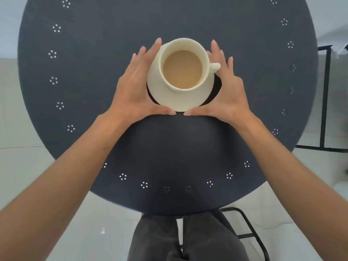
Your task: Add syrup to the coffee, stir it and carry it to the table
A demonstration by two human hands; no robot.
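A cream cup (204,53) full of milky coffee (182,69) stands on a cream saucer (180,100), its handle pointing right. The saucer sits near the middle of a round dark table (169,147). My left hand (134,85) lies along the saucer's left side with straight fingers. My right hand (227,89) mirrors it on the right side, fingers straight, just past the cup handle. Both thumbs point inward at the saucer's near rim, their tips almost meeting. No syrup or spoon is in view.
The table top has a ring of small perforated dot patterns near its edge. A black metal chair frame (323,102) stands at the right, another black frame (250,230) under the table's near edge. My dark trousers (180,240) show below, over a pale tiled floor.
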